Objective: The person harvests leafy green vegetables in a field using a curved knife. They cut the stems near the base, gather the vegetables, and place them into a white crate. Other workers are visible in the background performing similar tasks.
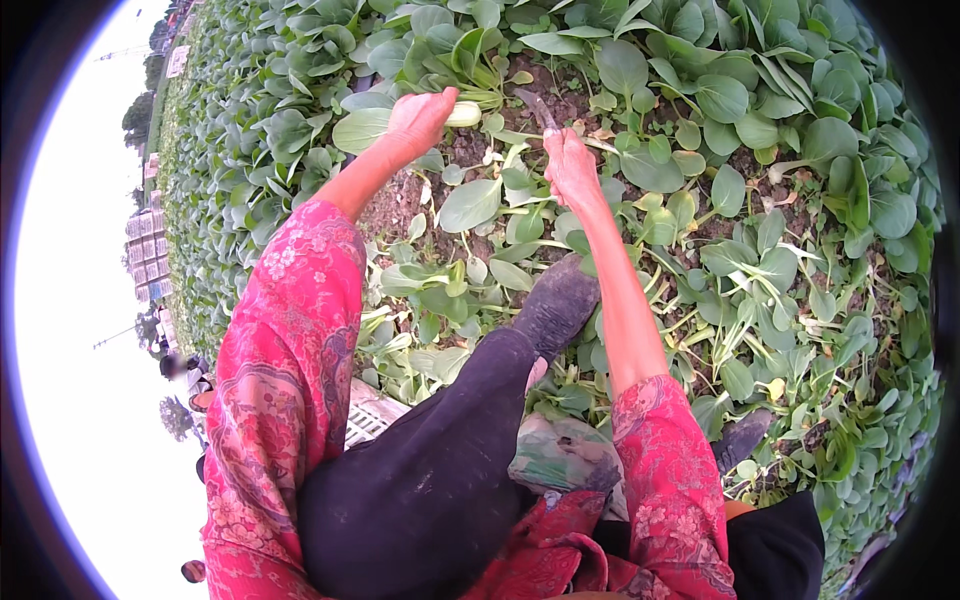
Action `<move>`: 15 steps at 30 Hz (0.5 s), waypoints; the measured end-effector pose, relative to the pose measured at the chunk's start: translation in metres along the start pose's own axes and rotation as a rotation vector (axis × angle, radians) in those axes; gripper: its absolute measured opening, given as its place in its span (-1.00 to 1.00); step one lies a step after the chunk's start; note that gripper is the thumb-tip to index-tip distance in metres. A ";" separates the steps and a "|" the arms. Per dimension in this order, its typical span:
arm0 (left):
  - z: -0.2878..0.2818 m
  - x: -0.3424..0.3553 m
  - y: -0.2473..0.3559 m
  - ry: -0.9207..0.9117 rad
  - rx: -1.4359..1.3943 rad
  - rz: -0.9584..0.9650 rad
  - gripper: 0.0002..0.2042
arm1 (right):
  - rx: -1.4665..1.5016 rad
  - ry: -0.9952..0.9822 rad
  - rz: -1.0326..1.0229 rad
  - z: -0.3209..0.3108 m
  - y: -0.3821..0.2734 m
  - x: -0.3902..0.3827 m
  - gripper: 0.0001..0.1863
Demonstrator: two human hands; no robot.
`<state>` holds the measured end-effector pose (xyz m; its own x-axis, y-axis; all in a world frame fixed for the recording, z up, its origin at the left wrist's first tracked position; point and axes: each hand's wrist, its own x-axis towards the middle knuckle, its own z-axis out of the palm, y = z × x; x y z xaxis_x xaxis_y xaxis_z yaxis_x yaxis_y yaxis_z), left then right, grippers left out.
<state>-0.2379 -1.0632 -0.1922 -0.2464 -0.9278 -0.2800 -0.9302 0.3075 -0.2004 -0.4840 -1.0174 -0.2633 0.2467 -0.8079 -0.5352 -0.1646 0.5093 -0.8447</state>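
My left hand point(420, 118) is closed around a bok choy point(464, 114). Its pale stem base points right, and its leaves show to the left of my fist. To the right of it, my right hand point(572, 165) grips a small knife point(537, 107), with the dark, slightly curved blade pointing away from me. The blade is close to the soil and standing plants, a little apart from the held bok choy's base. My fingers hide the knife's handle.
Dense bok choy plants point(720, 95) stand ahead and to the right. Cut leaves point(740, 300) litter the soil around my dark boot point(556, 300). A light plastic crate point(372, 412) sits beside my left leg, and a plastic bag point(562, 455) lies between my legs.
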 end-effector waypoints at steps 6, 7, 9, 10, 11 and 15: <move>0.012 -0.011 -0.006 0.082 -0.058 -0.019 -0.54 | -0.187 -0.026 -0.020 0.031 -0.002 0.032 -0.49; 0.012 -0.012 -0.006 0.092 -0.062 -0.027 -0.54 | -0.192 -0.043 -0.015 0.034 -0.001 0.036 -0.48; 0.015 -0.012 -0.004 0.110 -0.075 -0.038 -0.55 | -0.204 -0.072 0.002 0.039 0.001 0.042 -0.47; 0.016 -0.013 0.000 0.100 -0.096 -0.068 -0.57 | -0.186 -0.020 -0.011 0.044 0.000 0.046 -0.49; 0.017 -0.014 0.001 0.092 -0.111 -0.095 -0.58 | -0.179 -0.069 0.010 0.043 -0.004 0.052 -0.49; 0.015 -0.020 0.010 0.148 -0.193 -0.159 -0.63 | -0.124 -0.142 0.054 0.033 -0.015 0.053 -0.45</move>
<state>-0.2377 -1.0386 -0.2028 -0.1171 -0.9863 -0.1163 -0.9914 0.1229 -0.0442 -0.4364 -1.0579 -0.2789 0.3655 -0.7260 -0.5826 -0.2951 0.5032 -0.8122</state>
